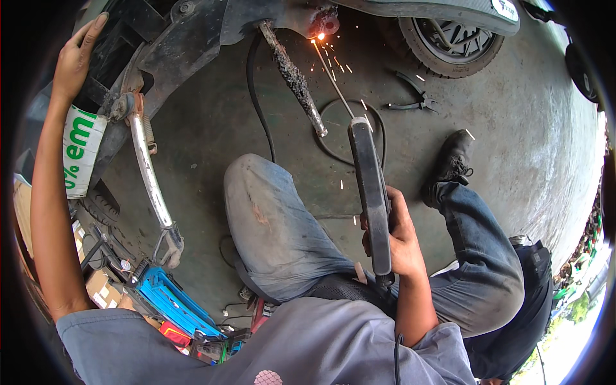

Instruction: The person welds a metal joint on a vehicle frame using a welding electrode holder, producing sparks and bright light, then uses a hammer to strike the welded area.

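Note:
My right hand (401, 240) is wrapped around the long black electrode holder (371, 186). From its front end a thin welding rod (330, 77) reaches up to a bracket (325, 24) under the vehicle frame (247, 22). The rod's tip glows orange at the bracket, and sparks fly off to the right. My left hand (78, 61) is raised at the upper left against the vehicle's dark parts, fingers stretched out, holding nothing. A crusty, scaled metal bar (292, 77) sticks down from the frame, left of the rod.
Pliers (414, 97) lie on the floor below the wheel (452, 45). A black cable (382, 128) loops behind the holder. A silver kickstand (151, 173) hangs at left, above a blue case (170, 298) and clutter. Another person's dark clothing (536, 282) shows at right.

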Demonstrator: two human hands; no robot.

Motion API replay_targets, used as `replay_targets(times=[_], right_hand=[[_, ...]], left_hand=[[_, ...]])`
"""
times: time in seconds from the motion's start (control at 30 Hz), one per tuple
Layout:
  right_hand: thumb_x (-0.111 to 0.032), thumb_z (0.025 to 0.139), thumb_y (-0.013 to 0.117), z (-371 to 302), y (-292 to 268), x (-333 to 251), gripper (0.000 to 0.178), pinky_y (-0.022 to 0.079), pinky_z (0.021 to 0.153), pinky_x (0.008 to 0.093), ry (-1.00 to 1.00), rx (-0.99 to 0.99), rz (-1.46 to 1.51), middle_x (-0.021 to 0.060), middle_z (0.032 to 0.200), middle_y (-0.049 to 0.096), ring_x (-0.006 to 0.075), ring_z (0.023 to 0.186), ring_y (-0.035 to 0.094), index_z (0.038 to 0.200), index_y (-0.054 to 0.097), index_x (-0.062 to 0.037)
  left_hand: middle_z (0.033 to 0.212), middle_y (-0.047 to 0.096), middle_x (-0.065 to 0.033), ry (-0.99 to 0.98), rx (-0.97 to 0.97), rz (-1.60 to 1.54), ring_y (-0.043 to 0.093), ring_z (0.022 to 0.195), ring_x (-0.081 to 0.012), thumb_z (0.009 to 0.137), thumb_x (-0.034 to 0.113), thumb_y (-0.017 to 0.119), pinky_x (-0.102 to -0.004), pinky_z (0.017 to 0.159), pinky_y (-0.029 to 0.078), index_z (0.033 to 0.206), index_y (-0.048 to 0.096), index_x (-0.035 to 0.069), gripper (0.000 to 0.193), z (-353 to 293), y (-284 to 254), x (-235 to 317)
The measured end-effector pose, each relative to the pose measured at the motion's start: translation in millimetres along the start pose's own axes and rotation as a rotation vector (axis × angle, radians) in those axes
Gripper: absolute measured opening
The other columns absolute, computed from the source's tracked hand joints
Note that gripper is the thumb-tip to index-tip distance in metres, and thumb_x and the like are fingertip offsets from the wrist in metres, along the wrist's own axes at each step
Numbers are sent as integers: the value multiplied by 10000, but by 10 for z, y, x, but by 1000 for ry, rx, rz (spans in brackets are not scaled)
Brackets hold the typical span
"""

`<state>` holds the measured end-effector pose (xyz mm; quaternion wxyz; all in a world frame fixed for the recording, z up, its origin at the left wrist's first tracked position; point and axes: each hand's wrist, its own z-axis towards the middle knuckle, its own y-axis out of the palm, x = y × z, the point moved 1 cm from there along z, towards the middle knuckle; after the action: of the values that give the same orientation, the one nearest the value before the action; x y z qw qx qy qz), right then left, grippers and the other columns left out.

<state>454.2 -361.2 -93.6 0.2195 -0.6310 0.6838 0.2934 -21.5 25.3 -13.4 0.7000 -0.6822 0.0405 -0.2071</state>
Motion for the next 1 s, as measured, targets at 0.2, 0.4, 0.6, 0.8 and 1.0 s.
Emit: replay_targets(times=[0.2,0.4,0.6,0.8,1.0], right_hand=[[-19,842,647,15,20,-9,561,413,444,224,5,25,73,46,807,520,82,535,509,1316,356,-84],[-9,842,645,26,28,-6,563,408,439,222,-13,29,48,47,810,522,82,536,512,1321,358,-84],[-3,839,640,27,52,-32,567,408,437,224,8,38,80,49,811,524,86,537,516,1325,359,-81],[-6,833,637,30,47,-34,567,402,440,222,-9,25,89,45,805,514,86,536,506,1321,360,-84],[-5,834,636,27,55,-46,563,394,441,222,-2,28,92,41,802,508,82,533,494,1319,361,-87]], left_hand=[[1270,622,-142,-2,2,-7,563,1218,-232,991,472,462,-288,1025,374,1301,574,45,539,-2,26,-15],[1268,622,-142,-4,4,7,567,1213,-231,991,472,465,-284,1021,373,1303,571,43,541,7,-3,-18],[1270,622,-141,-8,4,0,566,1215,-229,998,452,461,-283,1018,376,1308,567,50,519,-9,2,0],[1279,618,-136,-5,11,12,560,1224,-230,1002,443,457,-286,1019,376,1316,565,62,505,-7,4,18],[1294,608,-133,17,7,13,549,1240,-233,1005,428,455,-291,1030,370,1322,563,74,487,-4,3,-11]])
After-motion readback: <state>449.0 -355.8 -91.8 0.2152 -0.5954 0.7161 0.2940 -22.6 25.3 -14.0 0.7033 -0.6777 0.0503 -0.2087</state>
